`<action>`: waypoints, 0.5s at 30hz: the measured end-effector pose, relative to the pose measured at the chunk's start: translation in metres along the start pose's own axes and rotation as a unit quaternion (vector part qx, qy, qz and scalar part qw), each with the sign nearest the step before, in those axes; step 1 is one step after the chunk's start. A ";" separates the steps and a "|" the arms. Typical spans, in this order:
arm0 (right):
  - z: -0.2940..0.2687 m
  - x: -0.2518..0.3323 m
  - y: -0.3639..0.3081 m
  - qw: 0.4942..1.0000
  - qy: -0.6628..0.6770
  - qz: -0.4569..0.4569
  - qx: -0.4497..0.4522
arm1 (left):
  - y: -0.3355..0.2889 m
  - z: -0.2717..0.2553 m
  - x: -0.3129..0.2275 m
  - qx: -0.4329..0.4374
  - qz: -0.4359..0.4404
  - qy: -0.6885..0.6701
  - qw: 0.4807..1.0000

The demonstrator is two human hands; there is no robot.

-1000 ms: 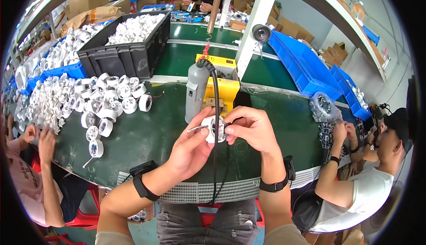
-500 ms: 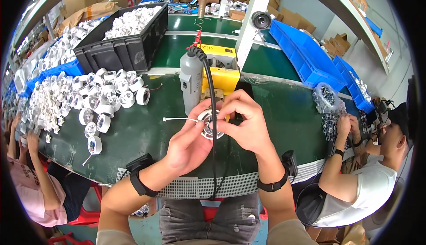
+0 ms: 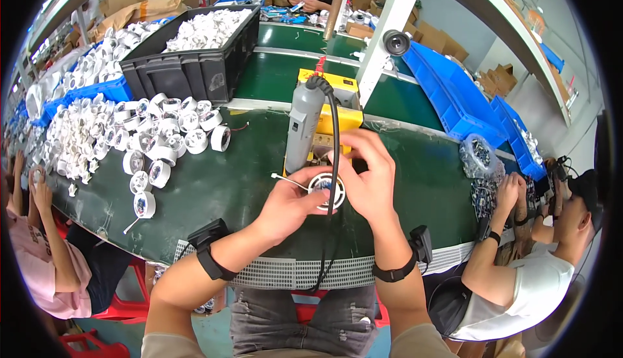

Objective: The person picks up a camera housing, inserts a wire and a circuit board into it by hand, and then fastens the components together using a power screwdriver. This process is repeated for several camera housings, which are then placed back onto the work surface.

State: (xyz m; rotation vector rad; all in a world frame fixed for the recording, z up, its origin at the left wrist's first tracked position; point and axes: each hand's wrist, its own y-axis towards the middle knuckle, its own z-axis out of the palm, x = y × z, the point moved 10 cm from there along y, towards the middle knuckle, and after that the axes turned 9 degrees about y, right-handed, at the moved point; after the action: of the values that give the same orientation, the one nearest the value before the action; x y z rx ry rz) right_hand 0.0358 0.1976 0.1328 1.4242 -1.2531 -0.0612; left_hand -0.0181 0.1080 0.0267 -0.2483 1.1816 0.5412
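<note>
My left hand [image 3: 283, 210] grips a white round housing [image 3: 313, 187] with an open ring face. Its thumb presses on dark parts inside, and a thin white lead with a small plug [image 3: 275, 176] sticks out to the left. My right hand [image 3: 368, 178] is at the housing's right side, its fingers curled toward the yellow machine [image 3: 344, 122]. Whatever its fingertips pinch, if anything, is hidden behind the black cable [image 3: 335, 131]. That cable comes from a hanging grey powered driver [image 3: 304, 128] and runs down in front of the housing.
Several white round units [image 3: 159, 173] and a heap of small white parts [image 3: 71, 137] lie at the left. Behind them stands a black crate [image 3: 182, 72]. Blue trays [image 3: 454, 95] line the right. People work on both sides and across the bench.
The housing has turned to show its ring face more squarely. My right fingers have come off its centre and moved up and right. The whole view has shifted slightly.
</note>
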 end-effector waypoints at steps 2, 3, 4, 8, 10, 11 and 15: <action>0.013 -0.006 0.005 0.997 0.067 0.048 -0.008 | 0.000 0.001 0.015 0.010 -0.051 0.032 0.998; 0.027 -0.006 0.006 0.995 0.067 0.074 0.026 | -0.001 -0.001 0.021 -0.001 -0.069 0.050 0.996; 0.042 -0.010 0.005 0.989 0.057 0.114 0.068 | -0.001 -0.001 0.020 -0.002 -0.068 0.048 0.997; 0.072 -0.018 0.005 0.982 -0.037 0.129 0.129 | -0.003 -0.009 0.040 -0.004 -0.174 0.067 0.982; 0.060 -0.007 0.011 0.993 0.057 0.088 0.045 | -0.006 -0.010 0.044 -0.013 -0.207 0.071 0.976; 0.049 -0.003 0.010 0.996 0.070 0.046 -0.010 | -0.004 -0.012 0.048 -0.015 -0.206 0.067 0.976; 0.014 0.002 0.025 0.950 0.255 -0.002 -0.179 | -0.002 -0.022 0.059 -0.043 -0.224 0.071 0.971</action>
State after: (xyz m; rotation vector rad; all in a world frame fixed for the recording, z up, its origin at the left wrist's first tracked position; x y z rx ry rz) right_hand 0.0116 0.1929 0.1482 1.0372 -0.7629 0.0720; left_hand -0.0186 0.1123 -0.0357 -0.6197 1.1943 0.1782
